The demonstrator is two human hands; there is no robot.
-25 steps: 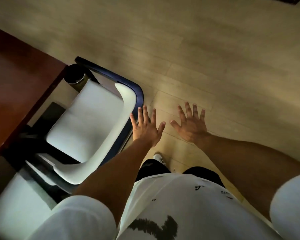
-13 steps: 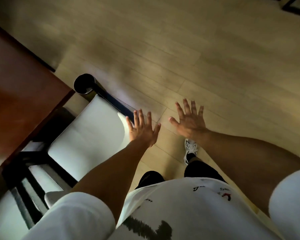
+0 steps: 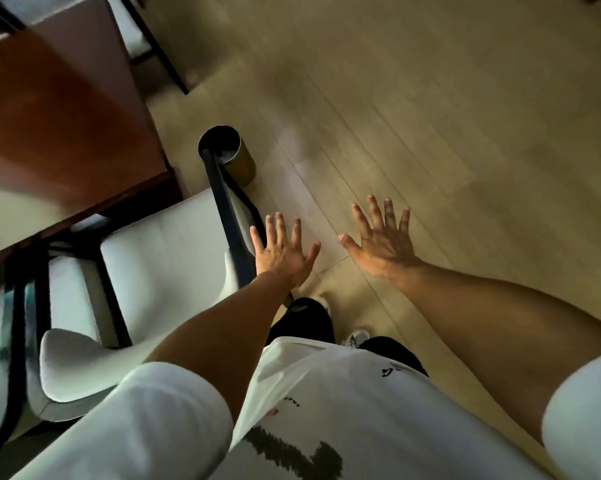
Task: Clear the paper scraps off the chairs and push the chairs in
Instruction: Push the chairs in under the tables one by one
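Since the earlier frame, more of the brown counter [image 3: 60,109] is brought into view and a far chair [image 3: 143,36] is revealed. Both hands are held out with fingers spread, nothing gripped: the left hand [image 3: 281,254] at the dark back rail of the near white chair [image 3: 160,258], the right hand [image 3: 382,240] over the floor [image 3: 430,98]. A dark cylindrical bin [image 3: 228,154] is seen just beyond the chair.

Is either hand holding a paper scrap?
No. The left hand and the right hand are both spread flat with straight fingers and hold nothing.
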